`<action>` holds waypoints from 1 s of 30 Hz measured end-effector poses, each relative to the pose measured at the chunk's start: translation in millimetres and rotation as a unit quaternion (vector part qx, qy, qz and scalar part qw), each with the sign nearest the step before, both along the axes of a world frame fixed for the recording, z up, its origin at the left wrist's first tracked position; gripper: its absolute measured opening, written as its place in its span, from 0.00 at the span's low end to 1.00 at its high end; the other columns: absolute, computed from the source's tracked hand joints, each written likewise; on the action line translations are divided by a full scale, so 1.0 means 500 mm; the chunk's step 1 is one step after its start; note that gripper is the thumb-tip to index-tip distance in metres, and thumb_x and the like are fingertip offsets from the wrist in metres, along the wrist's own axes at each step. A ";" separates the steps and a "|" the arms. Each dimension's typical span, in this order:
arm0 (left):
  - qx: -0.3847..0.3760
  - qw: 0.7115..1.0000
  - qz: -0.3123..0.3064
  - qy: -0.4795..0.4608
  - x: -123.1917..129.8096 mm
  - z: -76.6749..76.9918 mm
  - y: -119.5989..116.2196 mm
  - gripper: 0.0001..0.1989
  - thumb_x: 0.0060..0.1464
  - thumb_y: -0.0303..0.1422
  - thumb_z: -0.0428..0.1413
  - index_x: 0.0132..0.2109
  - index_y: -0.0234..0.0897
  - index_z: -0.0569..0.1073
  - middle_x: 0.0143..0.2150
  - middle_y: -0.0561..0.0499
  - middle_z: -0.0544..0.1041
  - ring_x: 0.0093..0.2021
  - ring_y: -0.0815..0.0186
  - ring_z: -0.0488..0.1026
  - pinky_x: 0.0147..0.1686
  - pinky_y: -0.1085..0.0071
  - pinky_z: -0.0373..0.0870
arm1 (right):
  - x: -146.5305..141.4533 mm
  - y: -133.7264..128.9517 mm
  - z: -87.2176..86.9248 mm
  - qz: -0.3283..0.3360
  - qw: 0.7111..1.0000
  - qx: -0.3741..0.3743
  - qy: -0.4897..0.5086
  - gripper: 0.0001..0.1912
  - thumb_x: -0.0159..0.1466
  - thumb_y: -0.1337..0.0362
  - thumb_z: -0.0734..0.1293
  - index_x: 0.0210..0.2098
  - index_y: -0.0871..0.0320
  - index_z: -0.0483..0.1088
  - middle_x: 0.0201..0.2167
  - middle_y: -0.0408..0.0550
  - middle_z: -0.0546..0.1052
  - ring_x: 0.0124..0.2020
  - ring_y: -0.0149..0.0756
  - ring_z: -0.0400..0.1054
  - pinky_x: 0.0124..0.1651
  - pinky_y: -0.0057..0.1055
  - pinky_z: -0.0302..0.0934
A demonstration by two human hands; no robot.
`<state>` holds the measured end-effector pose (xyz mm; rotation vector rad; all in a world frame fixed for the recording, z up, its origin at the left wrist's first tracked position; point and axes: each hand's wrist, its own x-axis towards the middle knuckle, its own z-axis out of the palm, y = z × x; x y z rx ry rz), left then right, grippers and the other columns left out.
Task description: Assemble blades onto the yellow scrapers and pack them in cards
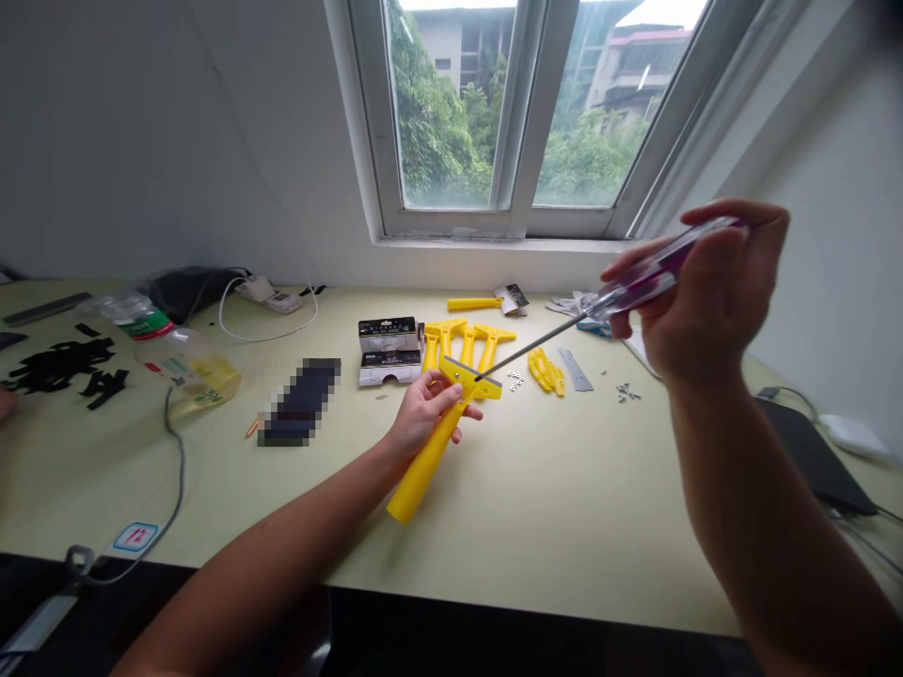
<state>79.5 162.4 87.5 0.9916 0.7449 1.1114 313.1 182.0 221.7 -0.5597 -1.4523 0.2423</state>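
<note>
In my left hand (427, 414) is a yellow scraper (425, 461), gripped near its head with the handle slanting down toward me. A grey metal plate and a screw show on the head. My right hand (705, 291) is wrapped round the clear and purple handle of a screwdriver (546, 337), whose long shaft reaches down left to the scraper head. The tip meets the head near its middle; whether it sits in a screw I cannot tell. Behind lie several yellow scrapers (486, 348), yellow plastic parts (546, 372), a grey blade (576, 369), white nuts (517, 380) and loose screws (626, 392).
Two black boxes (389, 367) stand behind my left hand. Further left are a blurred-out dark phone-like object (300, 402), a plastic bottle (176, 362), black strips (63, 367) and a power strip (269, 293). A dark flat device (811, 451) lies at right. Another person's hand (6, 404) shows at the left edge.
</note>
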 end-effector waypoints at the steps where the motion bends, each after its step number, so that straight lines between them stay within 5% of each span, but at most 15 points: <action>1: 0.000 1.000 -0.001 0.000 0.001 0.000 -0.001 0.19 0.50 0.38 0.63 0.42 0.36 0.62 0.40 0.48 0.74 0.33 0.57 0.80 0.14 0.76 0.69 | -0.008 -0.002 -0.002 -0.004 1.000 0.006 0.006 0.13 0.69 0.49 0.57 0.42 0.51 0.57 0.26 0.38 0.74 0.14 0.27 0.66 0.12 0.24 0.54; 17: -0.017 1.000 -0.010 -0.008 0.006 0.000 -0.006 0.21 0.48 0.38 0.64 0.42 0.35 0.62 0.41 0.46 0.73 0.32 0.56 0.80 0.13 0.76 0.68 | -0.008 0.011 -0.026 0.035 0.999 0.015 0.009 0.14 0.68 0.50 0.60 0.41 0.53 0.56 0.24 0.39 0.75 0.14 0.31 0.68 0.09 0.25 0.54; 25: -0.016 1.000 -0.017 -0.015 0.006 -0.006 -0.002 0.21 0.49 0.38 0.64 0.42 0.35 0.62 0.42 0.46 0.72 0.33 0.56 0.80 0.13 0.77 0.68 | -0.007 0.020 -0.035 0.019 1.000 0.016 -0.002 0.14 0.68 0.48 0.59 0.41 0.52 0.57 0.24 0.38 0.74 0.14 0.30 0.67 0.10 0.23 0.53; 30: -0.025 1.000 0.001 -0.010 0.007 -0.006 -0.005 0.21 0.48 0.38 0.64 0.41 0.36 0.62 0.41 0.48 0.72 0.32 0.56 0.79 0.12 0.77 0.66 | -0.022 -0.003 -0.031 -0.055 0.997 0.056 -0.015 0.12 0.67 0.51 0.62 0.42 0.51 0.62 0.25 0.36 0.66 0.18 0.27 0.68 0.14 0.23 0.53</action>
